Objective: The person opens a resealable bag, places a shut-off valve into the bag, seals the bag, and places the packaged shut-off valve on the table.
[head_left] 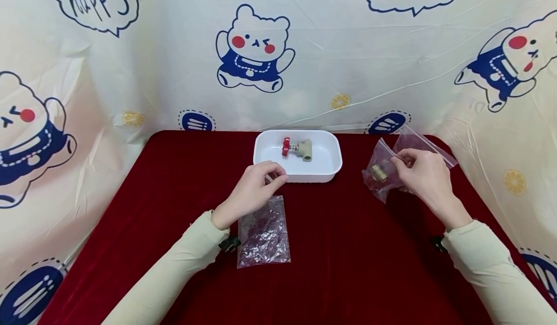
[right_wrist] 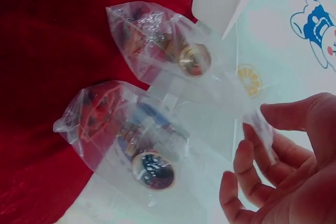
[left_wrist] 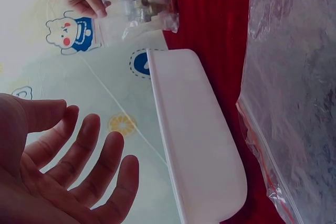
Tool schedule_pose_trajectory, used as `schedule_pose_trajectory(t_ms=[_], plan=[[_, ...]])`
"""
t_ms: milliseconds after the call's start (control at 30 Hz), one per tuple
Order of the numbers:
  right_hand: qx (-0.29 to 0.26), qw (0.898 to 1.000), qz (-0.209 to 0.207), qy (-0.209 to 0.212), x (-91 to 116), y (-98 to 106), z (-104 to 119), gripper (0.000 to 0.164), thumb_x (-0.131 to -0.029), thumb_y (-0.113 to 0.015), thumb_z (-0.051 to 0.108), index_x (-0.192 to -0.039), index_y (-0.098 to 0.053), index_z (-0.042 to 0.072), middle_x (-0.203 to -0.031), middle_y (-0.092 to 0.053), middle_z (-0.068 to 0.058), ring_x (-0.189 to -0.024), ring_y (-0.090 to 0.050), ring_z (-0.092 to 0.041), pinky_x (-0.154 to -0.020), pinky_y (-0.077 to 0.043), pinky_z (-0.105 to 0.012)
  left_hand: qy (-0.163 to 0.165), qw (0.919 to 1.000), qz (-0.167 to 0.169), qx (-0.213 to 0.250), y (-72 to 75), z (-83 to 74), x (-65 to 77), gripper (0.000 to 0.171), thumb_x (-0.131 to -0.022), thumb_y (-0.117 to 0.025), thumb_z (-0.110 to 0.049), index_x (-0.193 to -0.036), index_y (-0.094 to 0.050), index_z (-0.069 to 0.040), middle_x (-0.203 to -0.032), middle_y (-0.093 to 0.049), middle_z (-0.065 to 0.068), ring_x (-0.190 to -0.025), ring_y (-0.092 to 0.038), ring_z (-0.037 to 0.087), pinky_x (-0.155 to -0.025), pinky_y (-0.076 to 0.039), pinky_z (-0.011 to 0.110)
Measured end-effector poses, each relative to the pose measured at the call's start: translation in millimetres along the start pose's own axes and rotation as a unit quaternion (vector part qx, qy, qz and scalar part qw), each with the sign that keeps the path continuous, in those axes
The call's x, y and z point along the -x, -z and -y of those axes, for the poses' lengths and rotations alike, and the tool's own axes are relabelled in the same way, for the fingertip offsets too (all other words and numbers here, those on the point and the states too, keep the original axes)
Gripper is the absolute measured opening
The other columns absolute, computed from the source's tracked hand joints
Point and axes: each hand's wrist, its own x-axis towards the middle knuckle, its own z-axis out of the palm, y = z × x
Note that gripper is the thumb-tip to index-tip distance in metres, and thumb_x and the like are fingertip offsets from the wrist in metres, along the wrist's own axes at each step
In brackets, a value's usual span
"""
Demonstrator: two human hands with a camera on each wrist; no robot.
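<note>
My left hand (head_left: 256,187) is held over the table before the front rim of a white tray (head_left: 300,178). Its fingers are loosely bent, with nothing between them in the left wrist view. Inside the tray lies a beige pipe valve (head_left: 306,150) with a red handle (head_left: 285,147). On the right, my right hand (head_left: 428,176) pinches the top of a clear zip bag (right_wrist: 157,56) between thumb and fingers. A brass threaded fitting (head_left: 378,172) shows through that bag. Beside it is a second clear bag (right_wrist: 113,153), with a red handle (right_wrist: 100,114) and a round metal-rimmed opening (right_wrist: 153,170) inside.
A flat clear zip bag (head_left: 263,235) lies on the dark red cloth (head_left: 339,252) below my left hand. Behind the table hangs a pale curtain (head_left: 322,73) printed with cartoon bears, and it continues along both sides.
</note>
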Motion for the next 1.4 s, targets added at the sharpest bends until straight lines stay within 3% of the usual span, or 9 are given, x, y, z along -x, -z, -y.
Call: schedule_pose_trajectory(t_ms=[200, 467, 600, 833, 1133, 1400], plan=[[0.014, 0.999, -0.016, 0.03, -2, 3, 3, 0.025, -0.097, -0.073, 0.02, -0.11, -0.078, 0.0, -0.089, -0.076, -0.019, -0.066, -0.064, -0.03, -0.048, -0.045, -0.042, -0.008, 1.0, -0.004, 0.0, 0.9, 2.1, -1.0, 0.01, -0.103, -0.07, -0.015, -0.1, -0.076, -0.009, -0.097, -0.07, -0.001, -0.079, -0.067, 0.014, -0.072, -0.058, 0.033], [0.044, 0.989, -0.099, 0.098, -5, 5, 18, 0.013, -0.091, -0.072, 0.012, -0.099, -0.079, 0.004, -0.091, -0.076, -0.018, -0.082, -0.064, -0.041, -0.068, -0.044, -0.063, 0.003, 0.9999, -0.008, 0.007, 6.2, 4.6, 0.7, 0.007, -0.103, -0.07, -0.015, -0.1, -0.075, -0.011, -0.097, -0.071, -0.001, -0.078, -0.067, 0.016, -0.072, -0.058, 0.035], [0.038, 0.987, -0.108, 0.114, 1, 2, 39, 0.014, -0.09, -0.076, 0.01, -0.099, -0.079, 0.0, -0.091, -0.075, -0.021, -0.083, -0.065, -0.045, -0.072, -0.044, -0.066, 0.003, 0.9999, -0.007, 0.007, 11.4, 4.6, 0.1, 0.009, -0.103, -0.07, -0.015, -0.101, -0.076, -0.008, -0.095, -0.07, -0.002, -0.078, -0.067, 0.019, -0.071, -0.058, 0.036], [0.019, 0.983, -0.082, 0.161, -2, -22, 71, 0.006, -0.089, -0.076, 0.007, -0.09, -0.079, 0.003, -0.08, -0.075, -0.013, -0.073, -0.067, -0.038, -0.066, -0.049, -0.058, 0.004, 0.9997, -0.021, 0.009, 14.8, 8.3, 2.7, 0.005, -0.102, -0.07, -0.014, -0.099, -0.073, -0.011, -0.09, -0.069, -0.002, -0.076, -0.064, 0.019, -0.07, -0.055, 0.035], [0.009, 0.984, 0.008, 0.175, 0, -64, 103, 0.007, -0.089, -0.074, 0.008, -0.09, -0.08, 0.004, -0.084, -0.076, -0.011, -0.08, -0.068, -0.035, -0.073, -0.049, -0.054, 0.028, 0.9982, -0.038, -0.038, 19.4, 23.5, 15.0, 0.004, -0.1, -0.072, -0.012, -0.096, -0.072, -0.011, -0.089, -0.067, 0.0, -0.074, -0.057, 0.018, -0.068, -0.05, 0.036], [0.014, 0.978, 0.08, 0.191, 5, -94, 127, 0.006, -0.09, -0.079, 0.014, -0.088, -0.08, 0.008, -0.078, -0.074, -0.005, -0.07, -0.066, -0.027, -0.067, -0.052, -0.048, 0.079, 0.9932, -0.005, -0.085, 25.1, 40.1, 25.4, 0.007, -0.099, -0.074, -0.013, -0.095, -0.073, -0.008, -0.084, -0.067, 0.001, -0.071, -0.058, 0.017, -0.065, -0.052, 0.035]])
